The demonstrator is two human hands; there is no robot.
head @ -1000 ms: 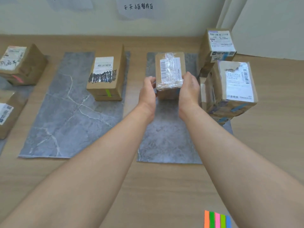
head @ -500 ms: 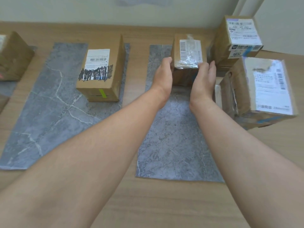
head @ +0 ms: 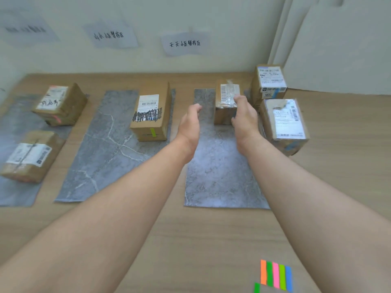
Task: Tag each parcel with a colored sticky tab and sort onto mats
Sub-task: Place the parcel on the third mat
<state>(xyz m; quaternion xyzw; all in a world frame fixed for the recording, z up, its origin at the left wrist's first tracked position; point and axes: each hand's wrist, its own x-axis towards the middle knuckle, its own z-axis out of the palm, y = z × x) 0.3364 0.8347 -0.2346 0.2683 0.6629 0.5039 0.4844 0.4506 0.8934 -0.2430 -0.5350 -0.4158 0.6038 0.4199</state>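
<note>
The small parcel (head: 225, 106), brown card with a barcode label under clear tape on top, stands upright at the far end of the right mat (head: 215, 166). The right hand (head: 243, 121) lies against the parcel's right side, fingers bent over its top right edge and thumb near its front corner; whether it grips the parcel or only touches it I cannot tell. The left hand (head: 190, 123) is apart from the parcel on its left, above the mat, with fingers relaxed and holding nothing. Just beside the mat's right edge are two more labelled parcels, a far one (head: 269, 83) and a larger near one (head: 283, 121) with blue tape at its base. The middle mat (head: 101, 149) carries one long parcel (head: 151, 115) with a scribbled-over label and a green tab (head: 152, 132) on its near face. The left mat (head: 12, 187) carries two parcels, the far one (head: 60, 104) with a pink mark on its side and the near one (head: 31, 156) blurred. All mats lie on the wooden table (head: 190, 240), and a strip of sticky tabs (head: 276, 275) in orange, green, pink, light green and blue lies near its front edge. Paper signs (head: 184, 44) hang on the wall behind.
</note>
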